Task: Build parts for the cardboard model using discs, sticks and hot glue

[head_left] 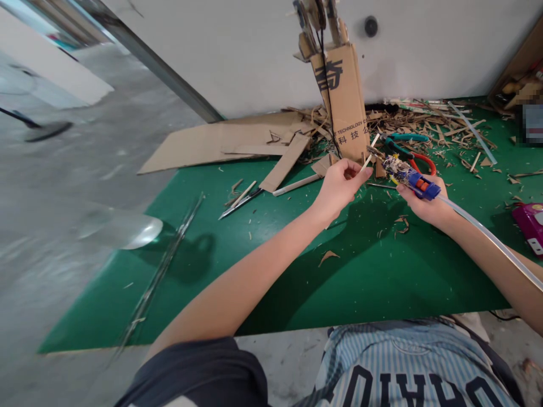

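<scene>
My left hand (341, 183) pinches a thin pale wooden stick (375, 141) between thumb and fingertips, and the stick points up and away. My right hand (428, 203) is wrapped round a blue hot glue gun (413, 180) with a long clear glue stick running out of its back. Stringy residue coats its front, and its nozzle is close to the wooden stick; whether they touch I cannot tell. Just behind both hands stands a tall cardboard structure (345, 107) with a black cord down its front. Pliers with teal and red handles (407, 138) lie beyond the glue gun.
Cardboard scraps (424, 121) are heaped along the wall. A flat cardboard sheet (190, 144) and an open-looking blade (241, 203) lie left of my hands. A clear cup-like object (139, 230) and thin clear rods (161, 271) are further left. A purple box (530, 223) sits right.
</scene>
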`<state>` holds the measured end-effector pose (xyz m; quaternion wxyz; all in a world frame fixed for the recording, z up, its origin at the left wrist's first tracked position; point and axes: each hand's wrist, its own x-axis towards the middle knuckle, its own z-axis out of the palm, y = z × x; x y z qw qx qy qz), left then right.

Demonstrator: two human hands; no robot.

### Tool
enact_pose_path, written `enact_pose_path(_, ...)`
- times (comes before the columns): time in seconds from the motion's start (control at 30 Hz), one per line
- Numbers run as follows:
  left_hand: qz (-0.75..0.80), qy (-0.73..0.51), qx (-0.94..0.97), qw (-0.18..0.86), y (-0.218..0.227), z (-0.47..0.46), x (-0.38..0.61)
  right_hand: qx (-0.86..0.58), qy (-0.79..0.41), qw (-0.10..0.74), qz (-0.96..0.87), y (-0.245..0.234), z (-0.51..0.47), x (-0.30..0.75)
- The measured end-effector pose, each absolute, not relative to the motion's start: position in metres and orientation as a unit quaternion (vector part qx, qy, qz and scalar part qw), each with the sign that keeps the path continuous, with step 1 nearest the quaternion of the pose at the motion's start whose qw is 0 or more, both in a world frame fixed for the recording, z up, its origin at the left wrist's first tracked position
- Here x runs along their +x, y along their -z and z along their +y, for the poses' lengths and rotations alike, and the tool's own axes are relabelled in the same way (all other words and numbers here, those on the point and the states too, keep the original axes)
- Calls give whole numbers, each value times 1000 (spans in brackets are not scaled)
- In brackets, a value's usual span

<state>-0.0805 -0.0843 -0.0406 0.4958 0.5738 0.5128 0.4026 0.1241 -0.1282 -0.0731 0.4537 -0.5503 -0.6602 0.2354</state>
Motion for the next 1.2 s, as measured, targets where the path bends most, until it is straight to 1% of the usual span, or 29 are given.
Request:
enact_pose_path(0.13,504,-412,552,522,40,-83,-80,-548,-227,461,-660,75,-127,125)
enact_pose_path(0.33,504,-407,548,529,40,-84,-79,-547,-229,459,-661,74,-127,125)
enact_pose_path(1.2,512,-407,564,504,43,-84,-79,-548,-233,452,-664,72,-128,124)
